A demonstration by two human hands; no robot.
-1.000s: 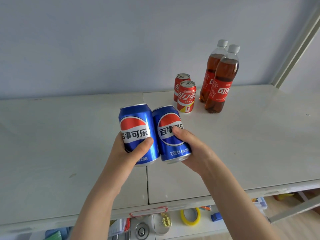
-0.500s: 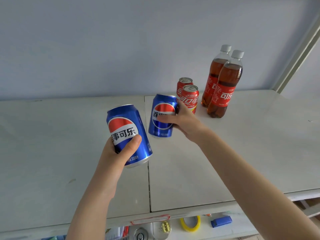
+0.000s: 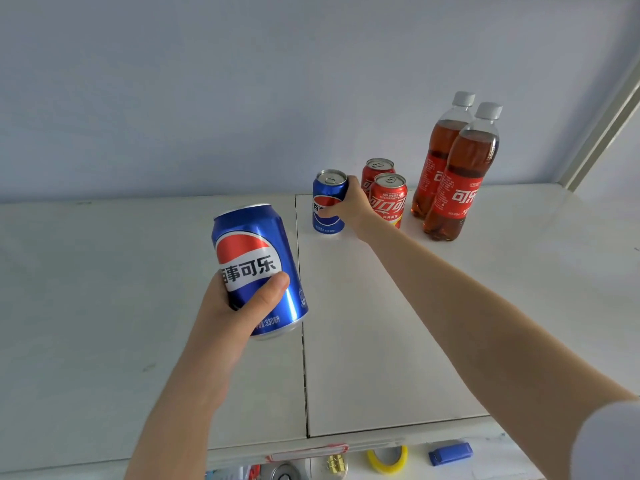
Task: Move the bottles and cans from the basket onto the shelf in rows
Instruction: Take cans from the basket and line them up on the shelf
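Blue cans: right hand (image 3: 349,207) grips one (image 3: 328,202) upright on the shelf (image 3: 415,306) beside red cans (image 3: 388,199); left hand (image 3: 235,306) clasps another (image 3: 258,268) tilted above it

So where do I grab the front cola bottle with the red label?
Round its labelled middle, coming from the front-right. The front clear plastic cola bottle stands upright, the matching rear bottle crowds its back-left, and the red metal cans stand on its left.
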